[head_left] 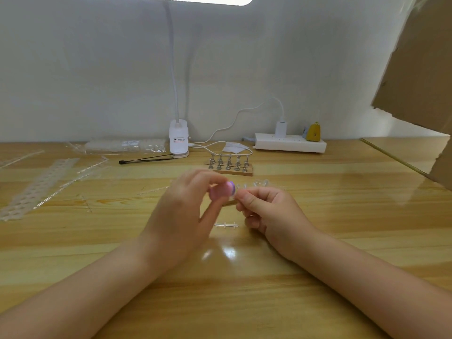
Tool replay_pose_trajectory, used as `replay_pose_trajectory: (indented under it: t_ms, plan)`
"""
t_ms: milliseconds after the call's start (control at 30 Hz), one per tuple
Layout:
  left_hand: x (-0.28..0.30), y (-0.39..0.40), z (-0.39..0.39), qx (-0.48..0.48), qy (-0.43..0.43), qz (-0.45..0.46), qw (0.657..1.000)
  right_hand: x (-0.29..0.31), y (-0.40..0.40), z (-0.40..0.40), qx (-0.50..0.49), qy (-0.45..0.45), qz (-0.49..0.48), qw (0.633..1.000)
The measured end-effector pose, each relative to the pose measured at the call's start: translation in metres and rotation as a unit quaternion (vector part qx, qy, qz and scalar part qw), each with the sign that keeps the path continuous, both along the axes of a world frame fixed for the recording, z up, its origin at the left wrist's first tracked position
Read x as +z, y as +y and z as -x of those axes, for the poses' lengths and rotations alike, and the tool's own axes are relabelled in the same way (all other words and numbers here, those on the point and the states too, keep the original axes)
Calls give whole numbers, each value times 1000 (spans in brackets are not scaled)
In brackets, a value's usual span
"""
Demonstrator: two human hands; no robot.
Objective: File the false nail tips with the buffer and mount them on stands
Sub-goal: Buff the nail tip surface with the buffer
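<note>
Wooden desk (318, 216): before the stands (230, 163), left hand (181, 216) grips pink buffer (221, 192), blurred, end-on toward right hand (266, 211), apparently pinching a nail tip (238, 192); lamp label (178, 140) illegible.

1. The surface (318, 241) looks like light wood with a glossy varnish that reflects the lamp.
2. The stands (228, 162) look like shiny metal on a wooden base.
3. The power strip (289, 143) is smooth white plastic.
4. The cardboard (420, 69) is matt brown.
5. The buffer (221, 191) is matt pink and purple.
</note>
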State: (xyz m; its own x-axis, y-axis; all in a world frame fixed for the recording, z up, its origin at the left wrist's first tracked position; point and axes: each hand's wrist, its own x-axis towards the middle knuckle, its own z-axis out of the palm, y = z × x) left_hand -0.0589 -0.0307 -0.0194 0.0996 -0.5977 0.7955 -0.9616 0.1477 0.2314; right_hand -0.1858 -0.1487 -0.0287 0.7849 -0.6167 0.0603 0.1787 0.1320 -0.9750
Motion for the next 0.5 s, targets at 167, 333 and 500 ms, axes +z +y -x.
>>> replay_pose_trajectory:
  t_ms: [167, 333, 500]
  plan:
    - [-5, 0, 3, 0, -110, 9, 994, 3, -1, 3, 61, 1, 3, 998]
    - [-3, 1, -4, 24, -74, 31, 996, 4, -2, 2, 66, -5, -7, 998]
    - [-4, -2, 2, -42, -105, 27, 993, 2, -3, 3, 87, 0, 27, 996]
